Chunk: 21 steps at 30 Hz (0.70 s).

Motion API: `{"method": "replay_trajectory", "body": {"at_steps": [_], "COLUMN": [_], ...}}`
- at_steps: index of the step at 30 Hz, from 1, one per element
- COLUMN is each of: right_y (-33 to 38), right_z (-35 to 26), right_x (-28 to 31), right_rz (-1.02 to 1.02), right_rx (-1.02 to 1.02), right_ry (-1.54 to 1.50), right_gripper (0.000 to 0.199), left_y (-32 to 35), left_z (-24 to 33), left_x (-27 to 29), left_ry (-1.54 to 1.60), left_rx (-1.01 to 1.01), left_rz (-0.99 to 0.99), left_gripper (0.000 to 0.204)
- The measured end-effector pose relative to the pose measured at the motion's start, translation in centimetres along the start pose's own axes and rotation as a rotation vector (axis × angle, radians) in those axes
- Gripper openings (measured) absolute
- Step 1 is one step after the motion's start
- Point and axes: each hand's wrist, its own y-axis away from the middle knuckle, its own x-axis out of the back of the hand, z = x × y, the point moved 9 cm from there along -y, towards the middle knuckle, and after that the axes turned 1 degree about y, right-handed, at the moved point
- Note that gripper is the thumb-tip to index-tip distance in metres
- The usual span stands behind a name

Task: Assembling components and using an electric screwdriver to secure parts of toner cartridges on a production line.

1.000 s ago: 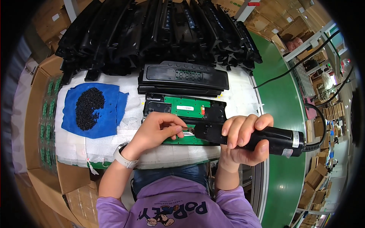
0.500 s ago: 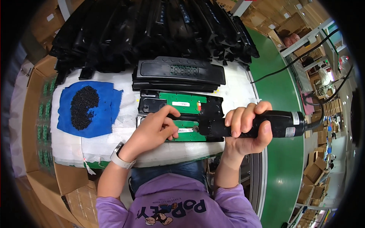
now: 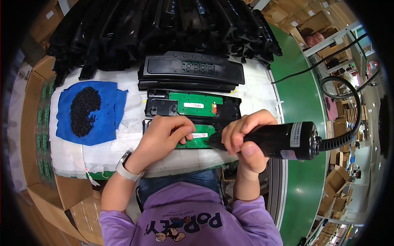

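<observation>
White bench point(image 3: 123, 147): white-labelled green circuit board point(image 3: 196, 137) under left hand point(image 3: 162, 137).

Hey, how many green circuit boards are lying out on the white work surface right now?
2. One green circuit board sits uncovered in the farther black tray. The other board lies in the nearer tray, partly under the left hand and the electric screwdriver. Others may be hidden.

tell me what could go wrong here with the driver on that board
The left hand's fingers lie on the green circuit board right beside the electric screwdriver tip, so a slip could nick them. The right hand holds the tool nearly flat, which may strip a screw. Its coiled cable could tug it off line.
</observation>
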Motion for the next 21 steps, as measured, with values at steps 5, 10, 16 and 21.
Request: {"method": "replay_trajectory", "body": {"at_steps": [5, 10, 16, 21], "right_y": [0.1, 0.4, 0.4, 0.2], "right_z": [1.0, 1.3, 1.4, 1.3], "right_x": [-0.8, -0.5, -0.5, -1.3], "right_rz": [-0.075, -0.075, -0.033, -0.114], "right_rx": [-0.086, -0.108, -0.121, -0.075], "right_ry": [0.113, 0.004, -0.023, 0.054], "right_gripper": [0.028, 0.022, 0.026, 0.03], "left_y": [-0.2, -0.2, -0.3, -0.4], "left_z": [-0.7, -1.1, -1.8, -1.6], "left_x": [0.1, 0.0, -0.1, -0.1], "left_ry": [0.113, 0.181, 0.245, 0.199], "left_rx": [0.031, 0.039, 0.042, 0.05], "left_rz": [0.054, 0.054, 0.026, 0.024], "left_gripper": [0.01, 0.01, 0.009, 0.008]}}
